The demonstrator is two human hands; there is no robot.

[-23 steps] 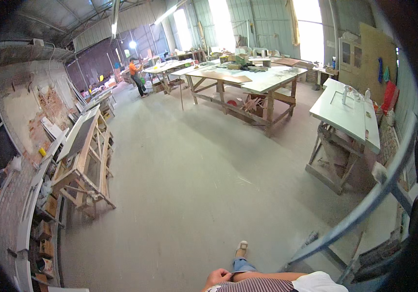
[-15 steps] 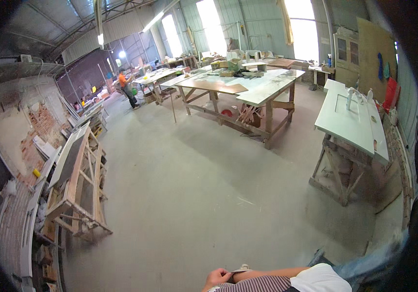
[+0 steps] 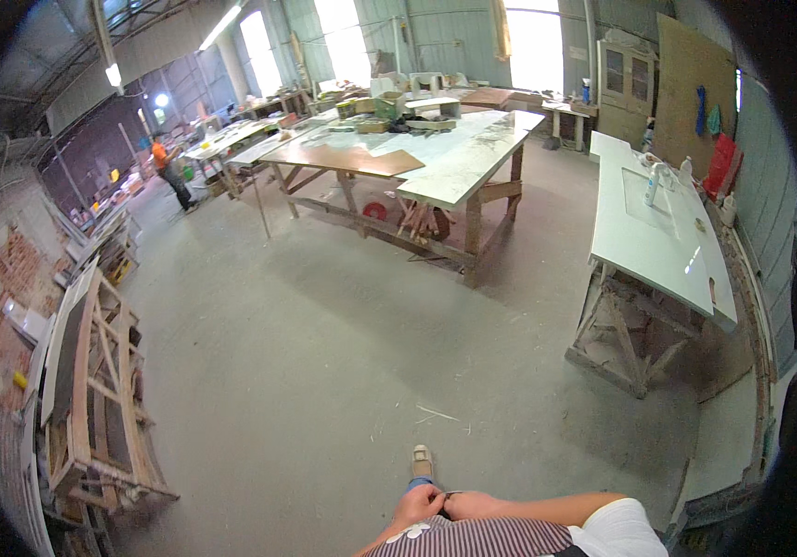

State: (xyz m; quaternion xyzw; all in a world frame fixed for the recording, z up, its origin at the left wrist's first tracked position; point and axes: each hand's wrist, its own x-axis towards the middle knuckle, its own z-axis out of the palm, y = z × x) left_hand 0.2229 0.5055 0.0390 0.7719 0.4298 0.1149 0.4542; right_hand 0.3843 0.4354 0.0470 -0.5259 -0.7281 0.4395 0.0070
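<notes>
Since the earlier frame the view has swung rightward, the wearer's hands show higher up, and a beige shoe (image 3: 423, 461) has come into fuller sight beyond them. The left hand (image 3: 417, 505) and right hand (image 3: 473, 506) meet at the waist, thumbs close together. Their fingers (image 3: 435, 500) are curled inward; whether they grip anything cannot be told. The striped garment (image 3: 482, 538), bearing a white flower shape (image 3: 412, 531), lies just below both hands. Ahead, well apart from them, a large white tabletop (image 3: 482, 153) carries a brown sheet (image 3: 352, 160). Another pale tabletop (image 3: 635, 241) stands to the right, and a person in orange (image 3: 165, 162) stands far left.
</notes>
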